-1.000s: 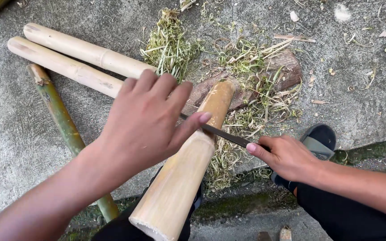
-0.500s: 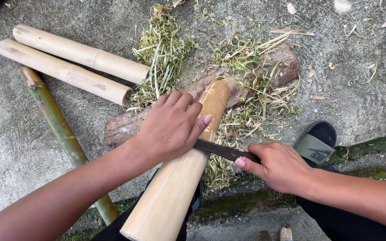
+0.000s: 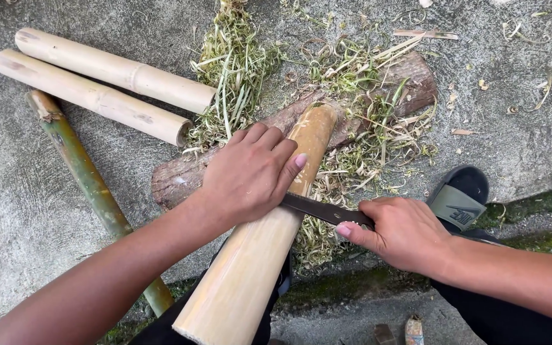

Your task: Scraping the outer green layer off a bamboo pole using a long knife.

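While the left hand (image 3: 250,176) pressed the peeled bamboo pole (image 3: 260,255) on a log (image 3: 183,179), the right hand's (image 3: 404,233) grip clenched a knife (image 3: 317,209); two peeled poles (image 3: 110,89) lay at 10 o'clock, green shavings (image 3: 352,83) at 12.

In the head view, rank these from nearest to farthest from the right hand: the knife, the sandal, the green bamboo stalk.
From the right hand:
1. Knife: held in that hand, blade pointing left.
2. Sandal: just above the hand, to its right.
3. Green bamboo stalk: far left, beyond the left forearm.
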